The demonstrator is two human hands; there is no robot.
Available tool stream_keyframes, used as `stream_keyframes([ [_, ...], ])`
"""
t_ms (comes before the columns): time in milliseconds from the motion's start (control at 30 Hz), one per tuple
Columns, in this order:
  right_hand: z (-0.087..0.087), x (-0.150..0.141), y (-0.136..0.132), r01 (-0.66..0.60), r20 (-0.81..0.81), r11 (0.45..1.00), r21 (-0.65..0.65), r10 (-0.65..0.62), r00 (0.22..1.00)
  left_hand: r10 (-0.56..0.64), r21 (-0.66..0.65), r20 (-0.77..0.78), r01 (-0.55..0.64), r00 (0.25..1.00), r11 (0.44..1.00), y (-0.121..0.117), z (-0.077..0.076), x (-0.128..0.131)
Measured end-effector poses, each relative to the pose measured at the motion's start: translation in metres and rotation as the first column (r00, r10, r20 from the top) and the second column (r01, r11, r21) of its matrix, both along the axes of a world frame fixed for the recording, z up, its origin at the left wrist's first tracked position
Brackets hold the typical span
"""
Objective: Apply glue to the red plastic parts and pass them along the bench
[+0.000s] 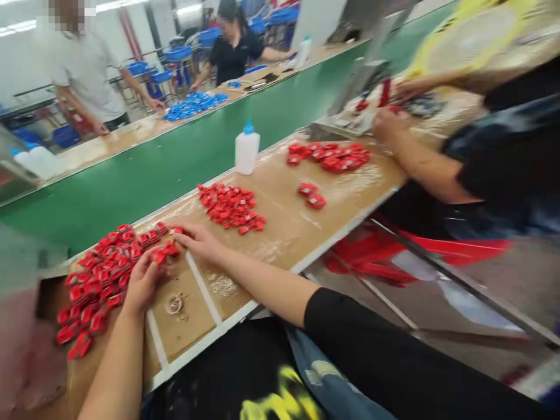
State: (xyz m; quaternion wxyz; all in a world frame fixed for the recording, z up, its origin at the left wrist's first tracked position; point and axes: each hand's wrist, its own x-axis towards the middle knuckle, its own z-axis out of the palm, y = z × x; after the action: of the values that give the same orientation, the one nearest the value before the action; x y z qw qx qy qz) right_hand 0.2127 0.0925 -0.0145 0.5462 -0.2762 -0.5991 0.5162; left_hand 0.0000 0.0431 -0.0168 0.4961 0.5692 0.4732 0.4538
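Note:
My left hand (143, 281) is closed around several small red plastic parts (165, 252), held just above the work surface. My right hand (199, 242) reaches in from the right, its fingers pinched at one red plastic part (175, 231). Beside and beyond the left hand spreads a large heap of red parts with dark edges (105, 271). Below the hands, a small round dish or ring with tiny metal-looking bits (174, 304) lies on the brown board; its details are blurred. To the right of my right hand is a second pile of smaller red pieces (230, 207).
A white bottle with a blue tip (247, 149) stands by the green conveyor belt (175, 166). Farther right lie more red parts (332, 156), near a metal press stand (345, 111) and a co-worker's arm (424, 163). Two people stand across the belt near blue parts (195, 106).

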Motion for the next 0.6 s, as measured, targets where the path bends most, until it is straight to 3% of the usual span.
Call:
stream_keyframes([
  [67, -0.009, -0.006, 0.000, -0.057, -0.081, 0.997, -0.049, 0.053, 0.995, -0.043, -0.065, 0.077, 0.048, 0.996, 0.997, -0.006, 0.000, -0.013],
  [133, -0.011, -0.013, -0.007, -0.043, -0.131, 0.996, -0.072, 0.033, 0.991, -0.056, -0.056, 0.093, 0.061, 0.994, 0.997, -0.005, 0.003, -0.011],
  [267, -0.002, -0.018, -0.018, 0.084, -0.026, 0.992, 0.089, -0.082, 0.996, -0.042, 0.004, 0.107, 0.042, 0.993, 0.999, -0.001, 0.004, -0.002],
  [333, 0.001, -0.019, -0.022, 0.087, 0.028, 0.983, 0.162, -0.093, 0.995, -0.019, 0.016, 0.134, 0.017, 0.991, 1.000, -0.001, 0.001, -0.004],
  [500, 0.001, -0.024, -0.023, 0.000, 0.058, 0.984, 0.177, -0.010, 0.998, 0.018, 0.048, 0.145, -0.026, 0.989, 0.998, 0.003, -0.008, -0.008],
  [600, -0.005, -0.029, -0.022, -0.025, -0.005, 0.991, 0.128, 0.026, 1.000, 0.039, 0.015, 0.128, -0.041, 0.991, 0.999, 0.001, -0.005, -0.005],
])
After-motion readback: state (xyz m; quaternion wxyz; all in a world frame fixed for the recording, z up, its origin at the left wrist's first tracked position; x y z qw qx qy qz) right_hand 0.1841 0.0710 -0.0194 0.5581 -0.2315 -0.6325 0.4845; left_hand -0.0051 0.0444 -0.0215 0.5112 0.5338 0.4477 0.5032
